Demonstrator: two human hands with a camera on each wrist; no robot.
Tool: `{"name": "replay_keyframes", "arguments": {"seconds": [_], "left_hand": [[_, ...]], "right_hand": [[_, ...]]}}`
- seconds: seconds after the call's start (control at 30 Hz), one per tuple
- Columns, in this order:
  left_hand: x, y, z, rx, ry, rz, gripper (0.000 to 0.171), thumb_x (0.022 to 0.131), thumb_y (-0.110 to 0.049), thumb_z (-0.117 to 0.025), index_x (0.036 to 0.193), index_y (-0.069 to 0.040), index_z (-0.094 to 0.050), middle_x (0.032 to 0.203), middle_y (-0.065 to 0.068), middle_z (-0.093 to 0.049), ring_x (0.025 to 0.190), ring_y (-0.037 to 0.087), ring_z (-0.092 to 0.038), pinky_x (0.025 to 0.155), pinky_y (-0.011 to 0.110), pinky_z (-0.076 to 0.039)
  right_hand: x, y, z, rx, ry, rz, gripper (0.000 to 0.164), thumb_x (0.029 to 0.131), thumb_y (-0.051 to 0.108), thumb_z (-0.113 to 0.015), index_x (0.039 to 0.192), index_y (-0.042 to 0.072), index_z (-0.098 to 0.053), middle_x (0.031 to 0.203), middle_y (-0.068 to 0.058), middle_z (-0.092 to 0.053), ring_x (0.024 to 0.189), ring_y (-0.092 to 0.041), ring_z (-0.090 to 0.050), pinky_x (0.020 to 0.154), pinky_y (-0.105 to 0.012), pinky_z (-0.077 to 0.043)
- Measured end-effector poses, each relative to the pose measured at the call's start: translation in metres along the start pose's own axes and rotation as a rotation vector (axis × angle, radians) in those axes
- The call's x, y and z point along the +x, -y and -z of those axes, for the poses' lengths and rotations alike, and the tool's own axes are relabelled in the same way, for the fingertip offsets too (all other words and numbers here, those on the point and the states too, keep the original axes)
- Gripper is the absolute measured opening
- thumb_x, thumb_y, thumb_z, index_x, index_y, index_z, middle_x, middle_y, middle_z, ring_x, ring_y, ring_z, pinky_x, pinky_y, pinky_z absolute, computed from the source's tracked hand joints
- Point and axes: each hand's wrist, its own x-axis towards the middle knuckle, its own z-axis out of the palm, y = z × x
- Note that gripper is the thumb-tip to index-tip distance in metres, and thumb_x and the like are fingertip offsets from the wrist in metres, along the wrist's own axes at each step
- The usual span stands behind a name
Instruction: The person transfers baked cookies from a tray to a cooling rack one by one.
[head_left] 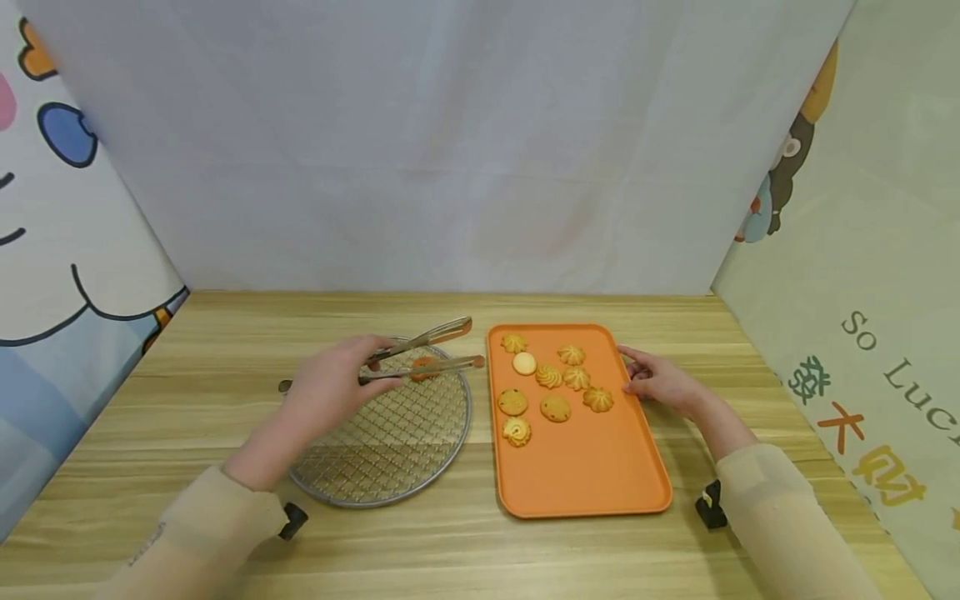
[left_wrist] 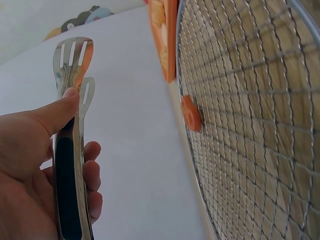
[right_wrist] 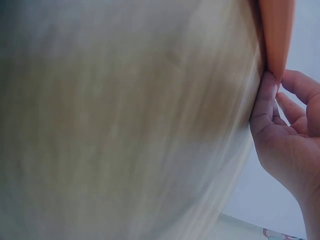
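Observation:
My left hand (head_left: 333,385) grips a pair of metal tongs (left_wrist: 75,150) with dark handle grips, thumb on one arm and fingers round the other. The tongs' ends are spread apart, pointing right over a round wire mesh rack (head_left: 375,454). On the rack lies a small orange piece (left_wrist: 190,113), partly behind the tongs in the head view. To the right, my right hand (head_left: 663,383) pinches the right rim of an orange tray (head_left: 585,479), thumb and fingers on either side of the edge. Several cookies, among them a swirled cookie (head_left: 549,377) and a round speckled cookie (head_left: 556,408), lie on the tray.
The rack and tray stand side by side on a wood-grain table (head_left: 480,554), with a narrow strip of table between them. A pale cloth (head_left: 450,167) hangs behind the table. Printed sheets, such as the left printed sheet (head_left: 75,233), flank both sides.

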Motion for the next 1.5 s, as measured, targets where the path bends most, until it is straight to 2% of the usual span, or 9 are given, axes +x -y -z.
{"name": "replay_keyframes", "arguments": {"seconds": [0.27,0.37,0.6,0.97,1.3,1.5], "left_hand": [[-0.004,-0.015,-0.010,-0.002,-0.036,-0.083,0.050,0.080,-0.040,-0.074,0.121,-0.013,-0.060,0.096,0.003,-0.066,0.080,0.018,-0.063,0.064,0.037,-0.051],[-0.006,-0.021,-0.015,0.001,-0.019,-0.099,0.050,0.080,-0.040,-0.074,0.121,-0.014,-0.061,0.096,0.003,-0.065,0.076,0.018,-0.063,0.059,0.033,-0.050],[-0.008,-0.033,-0.026,-0.006,0.024,-0.148,0.047,0.079,-0.040,-0.074,0.118,-0.018,-0.062,0.090,-0.001,-0.066,0.072,0.013,-0.061,0.060,0.029,-0.049],[-0.006,-0.039,-0.044,0.033,0.057,-0.247,0.046,0.076,-0.041,-0.075,0.115,-0.018,-0.064,0.088,-0.003,-0.066,0.072,0.011,-0.059,0.066,0.035,-0.047],[-0.001,-0.042,-0.049,0.092,0.103,-0.227,0.049,0.074,-0.043,-0.077,0.116,-0.020,-0.065,0.097,-0.002,-0.067,0.080,0.016,-0.061,0.070,0.039,-0.047],[0.006,-0.046,-0.051,0.113,0.109,-0.244,0.050,0.072,-0.044,-0.077,0.115,-0.021,-0.066,0.098,-0.002,-0.068,0.083,0.017,-0.064,0.067,0.038,-0.047]], "right_hand": [[0.002,-0.003,0.000,-0.023,-0.001,0.009,0.071,0.093,0.002,-0.055,0.151,0.001,-0.014,0.111,-0.021,-0.044,0.082,-0.014,-0.045,0.069,-0.023,-0.046],[0.003,-0.005,0.000,-0.042,-0.004,0.014,0.071,0.093,0.004,-0.056,0.151,0.001,-0.014,0.111,-0.021,-0.044,0.083,-0.014,-0.044,0.069,-0.023,-0.046],[0.004,-0.007,0.000,-0.035,-0.009,0.016,0.072,0.093,0.003,-0.056,0.151,0.001,-0.014,0.110,-0.021,-0.043,0.081,-0.012,-0.044,0.068,-0.023,-0.045],[0.005,-0.007,-0.001,-0.031,-0.006,0.011,0.072,0.093,0.003,-0.056,0.151,0.001,-0.014,0.110,-0.021,-0.044,0.082,-0.014,-0.044,0.068,-0.024,-0.045],[0.005,-0.009,0.000,-0.031,-0.005,0.008,0.072,0.092,0.003,-0.056,0.151,0.001,-0.015,0.110,-0.021,-0.044,0.080,-0.012,-0.044,0.068,-0.023,-0.045],[0.006,-0.008,0.000,-0.020,-0.002,0.008,0.072,0.093,0.003,-0.056,0.151,0.002,-0.014,0.109,-0.020,-0.043,0.079,-0.012,-0.044,0.066,-0.024,-0.044]]}}
